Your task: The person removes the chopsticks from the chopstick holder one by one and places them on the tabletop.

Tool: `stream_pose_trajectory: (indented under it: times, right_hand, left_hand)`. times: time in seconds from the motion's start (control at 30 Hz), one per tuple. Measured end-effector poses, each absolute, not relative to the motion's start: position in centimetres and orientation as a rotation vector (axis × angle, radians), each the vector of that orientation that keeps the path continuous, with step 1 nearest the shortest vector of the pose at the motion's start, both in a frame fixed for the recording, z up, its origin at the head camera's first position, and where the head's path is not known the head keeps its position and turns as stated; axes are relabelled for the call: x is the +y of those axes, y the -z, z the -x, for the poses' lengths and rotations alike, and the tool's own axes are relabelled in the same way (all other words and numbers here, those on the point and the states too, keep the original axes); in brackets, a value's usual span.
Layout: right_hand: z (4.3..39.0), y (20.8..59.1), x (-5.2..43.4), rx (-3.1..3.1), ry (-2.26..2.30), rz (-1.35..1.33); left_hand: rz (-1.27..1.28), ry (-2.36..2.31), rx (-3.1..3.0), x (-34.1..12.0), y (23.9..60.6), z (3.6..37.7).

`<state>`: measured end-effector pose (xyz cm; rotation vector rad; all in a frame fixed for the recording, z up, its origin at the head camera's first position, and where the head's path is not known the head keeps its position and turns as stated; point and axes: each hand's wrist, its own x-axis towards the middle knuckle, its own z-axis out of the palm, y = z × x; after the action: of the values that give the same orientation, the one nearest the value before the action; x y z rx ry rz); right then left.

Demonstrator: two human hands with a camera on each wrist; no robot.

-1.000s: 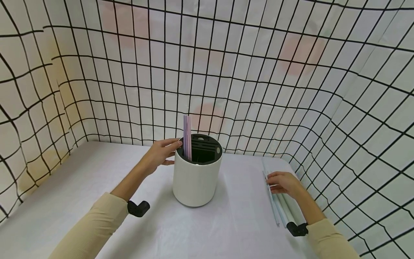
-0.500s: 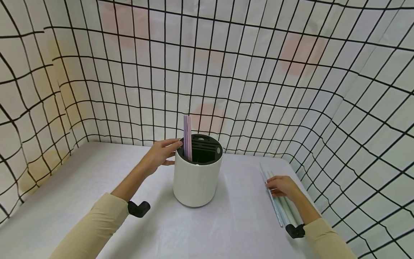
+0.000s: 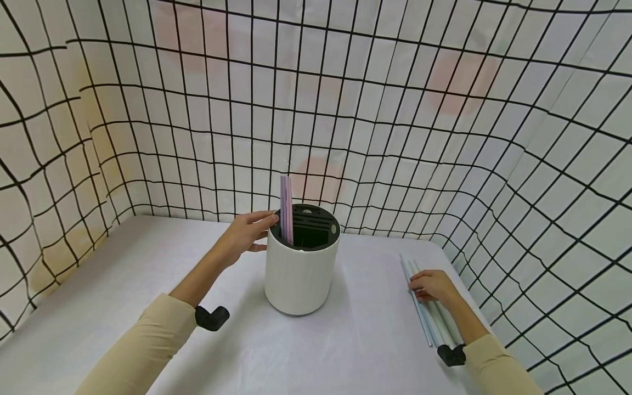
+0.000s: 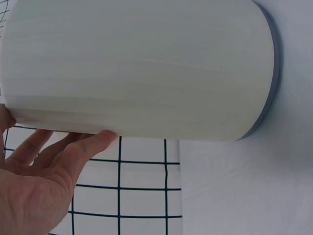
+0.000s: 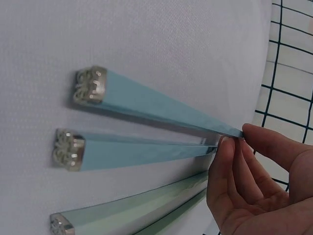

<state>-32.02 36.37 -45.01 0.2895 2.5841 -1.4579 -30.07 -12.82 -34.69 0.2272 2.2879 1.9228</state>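
Observation:
A white utensil holder (image 3: 298,280) with a black slotted insert stands upright mid-table. Several purple and pink chopsticks (image 3: 285,211) rise from its left compartment. My left hand (image 3: 244,233) rests against the holder's left side and rim, its fingers fairly straight; in the left wrist view the fingertips touch the white wall. At the right, my right hand (image 3: 434,286) pinches a blue chopstick (image 5: 161,104) between thumb and finger, near its thin end. A second blue chopstick (image 5: 142,152) lies beside it, close to the fingers. Both have ornate silver end caps.
Pale green chopsticks (image 5: 132,205) lie just right of the blue ones, partly under my right hand. The white-covered table (image 3: 365,329) is bounded at the back and sides by black wire grid (image 3: 291,120) over white sheeting.
My right hand has come slightly toward me along the chopsticks, and the blue ones have shifted a little. My left hand and the holder have hardly moved.

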Motion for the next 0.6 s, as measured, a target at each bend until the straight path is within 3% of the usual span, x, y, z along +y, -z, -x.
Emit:
stream_pose_trajectory:
  times: [0.6]
  right_hand:
    - [31.84, 45.29, 36.08, 2.650, 1.379, -0.302]
  left_hand:
    - [-0.260, -1.924, 2.292, -12.99, 34.89, 30.10]
